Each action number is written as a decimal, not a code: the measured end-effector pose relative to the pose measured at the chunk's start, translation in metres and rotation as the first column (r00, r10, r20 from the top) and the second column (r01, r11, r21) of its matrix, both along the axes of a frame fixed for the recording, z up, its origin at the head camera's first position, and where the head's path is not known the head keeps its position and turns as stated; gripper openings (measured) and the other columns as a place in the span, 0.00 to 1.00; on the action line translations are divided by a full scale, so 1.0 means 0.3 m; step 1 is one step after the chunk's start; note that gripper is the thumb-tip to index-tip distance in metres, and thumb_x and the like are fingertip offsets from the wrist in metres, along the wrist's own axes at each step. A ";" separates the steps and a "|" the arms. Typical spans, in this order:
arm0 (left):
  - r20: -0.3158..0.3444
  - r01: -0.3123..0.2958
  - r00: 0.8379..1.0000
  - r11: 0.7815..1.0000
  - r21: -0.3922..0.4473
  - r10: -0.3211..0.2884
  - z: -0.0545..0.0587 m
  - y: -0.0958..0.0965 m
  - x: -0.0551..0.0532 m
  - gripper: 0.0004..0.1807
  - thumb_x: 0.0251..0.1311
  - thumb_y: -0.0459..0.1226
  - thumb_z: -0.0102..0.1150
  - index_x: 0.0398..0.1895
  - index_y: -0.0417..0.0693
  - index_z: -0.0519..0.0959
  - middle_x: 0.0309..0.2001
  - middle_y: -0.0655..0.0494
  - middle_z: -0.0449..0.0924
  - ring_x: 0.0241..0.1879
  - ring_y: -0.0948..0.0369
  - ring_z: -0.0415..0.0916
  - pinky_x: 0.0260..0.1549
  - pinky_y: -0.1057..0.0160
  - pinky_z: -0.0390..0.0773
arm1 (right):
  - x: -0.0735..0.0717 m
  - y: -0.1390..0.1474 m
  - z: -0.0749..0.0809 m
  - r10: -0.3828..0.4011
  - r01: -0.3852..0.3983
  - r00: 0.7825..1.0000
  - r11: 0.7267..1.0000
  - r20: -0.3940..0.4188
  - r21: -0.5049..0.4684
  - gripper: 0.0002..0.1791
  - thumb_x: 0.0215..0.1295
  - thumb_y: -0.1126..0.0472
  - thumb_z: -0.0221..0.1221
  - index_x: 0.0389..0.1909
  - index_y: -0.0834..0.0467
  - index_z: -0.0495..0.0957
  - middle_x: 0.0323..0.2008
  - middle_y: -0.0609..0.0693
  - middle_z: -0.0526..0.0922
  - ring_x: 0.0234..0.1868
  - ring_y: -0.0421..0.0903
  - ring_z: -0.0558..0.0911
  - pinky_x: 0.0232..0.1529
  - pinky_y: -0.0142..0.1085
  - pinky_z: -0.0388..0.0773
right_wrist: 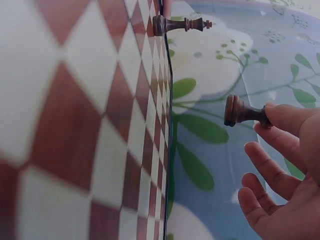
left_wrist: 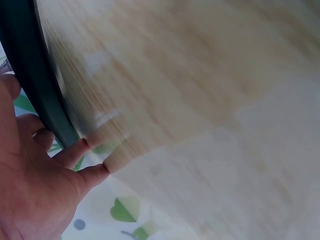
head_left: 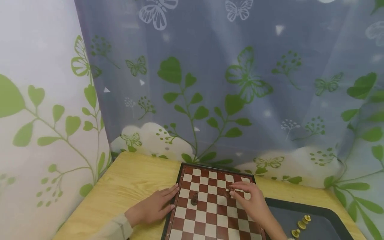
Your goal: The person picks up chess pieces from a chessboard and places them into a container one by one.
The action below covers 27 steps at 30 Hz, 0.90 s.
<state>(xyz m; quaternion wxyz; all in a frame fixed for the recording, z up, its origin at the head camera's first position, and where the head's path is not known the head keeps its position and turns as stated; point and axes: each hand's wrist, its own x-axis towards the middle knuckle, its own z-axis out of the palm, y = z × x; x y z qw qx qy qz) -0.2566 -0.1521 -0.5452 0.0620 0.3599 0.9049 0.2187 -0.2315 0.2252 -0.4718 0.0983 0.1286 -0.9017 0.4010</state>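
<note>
A brown-and-white chessboard [head_left: 204, 206] lies on the table, and one dark chess king [head_left: 194, 199] stands upright on its left half. With thumb and fingertips my right hand [head_left: 253, 203] pinches the top of a dark chess piece [right_wrist: 245, 114]. The piece's base hangs free above the board's right half; its covered head leaves the kind unclear. My left hand [head_left: 154, 206] rests flat on the table with its fingers extended to the board's left edge. In the left wrist view, that hand's fingers lie beside the dark board rim [left_wrist: 37, 75].
A black tray [head_left: 324, 211] sits at the board's right. In it are a gold-coloured chess piece [head_left: 304, 222] and a smaller one [head_left: 295, 233]. The yellow wooden table [head_left: 135, 173] meets a leaf-and-butterfly patterned curtain [head_left: 210, 83] at the back.
</note>
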 end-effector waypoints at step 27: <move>0.022 -0.018 1.000 1.000 -0.012 0.019 0.021 -0.005 -0.002 0.36 0.80 0.54 0.37 0.82 0.45 0.52 0.83 0.52 0.46 0.78 0.45 0.52 0.70 0.32 0.58 | 0.242 0.236 -0.064 -0.385 0.378 0.916 0.923 0.116 0.078 0.21 0.67 0.48 0.68 0.52 0.60 0.87 0.56 0.63 0.83 0.57 0.66 0.79 0.54 0.61 0.79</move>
